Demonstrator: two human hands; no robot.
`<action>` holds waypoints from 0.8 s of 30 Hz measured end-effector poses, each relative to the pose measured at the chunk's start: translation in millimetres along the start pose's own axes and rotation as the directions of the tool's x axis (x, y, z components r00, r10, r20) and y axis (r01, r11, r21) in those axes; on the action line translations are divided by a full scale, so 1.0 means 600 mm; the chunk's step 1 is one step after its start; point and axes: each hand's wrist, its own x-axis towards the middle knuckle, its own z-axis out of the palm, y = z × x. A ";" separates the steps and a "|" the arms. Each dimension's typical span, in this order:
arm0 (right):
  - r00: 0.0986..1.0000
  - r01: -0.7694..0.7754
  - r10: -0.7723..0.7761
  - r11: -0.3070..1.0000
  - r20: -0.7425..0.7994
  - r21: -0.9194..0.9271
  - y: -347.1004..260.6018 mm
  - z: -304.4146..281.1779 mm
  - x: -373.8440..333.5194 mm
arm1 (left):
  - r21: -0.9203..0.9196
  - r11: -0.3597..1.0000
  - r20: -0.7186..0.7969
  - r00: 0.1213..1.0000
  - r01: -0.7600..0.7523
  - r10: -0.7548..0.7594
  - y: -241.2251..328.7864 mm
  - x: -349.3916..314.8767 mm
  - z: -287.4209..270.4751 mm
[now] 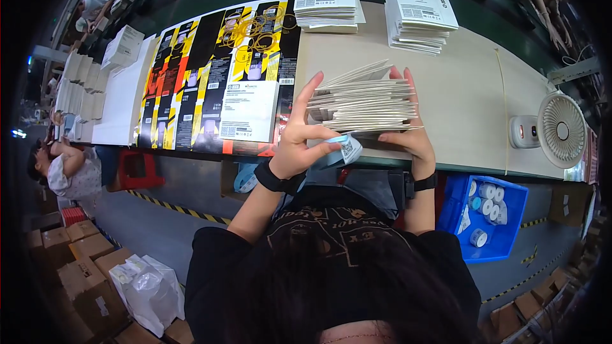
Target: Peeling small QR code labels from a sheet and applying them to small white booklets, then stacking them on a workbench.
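Left hand [295, 145], right hand [414, 143]: fingers grasping uneven paper stack [370, 107] over near bench [475, 114]; seemingly squaring; next needs even pressing.

The held stack [366, 109] is off-white, the bin [500, 251] blue, the floor tape [178, 207] yellow-and-black striped.

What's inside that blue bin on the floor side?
In the blue bin, I see white rolls and something light blue. Anything underneath them is covered, so I can't tell.
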 end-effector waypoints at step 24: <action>0.961 -0.232 0.258 0.949 -0.101 0.214 0.026 0.037 0.030 | 0.208 0.978 -0.161 0.986 -0.017 0.052 0.009 0.005 0.025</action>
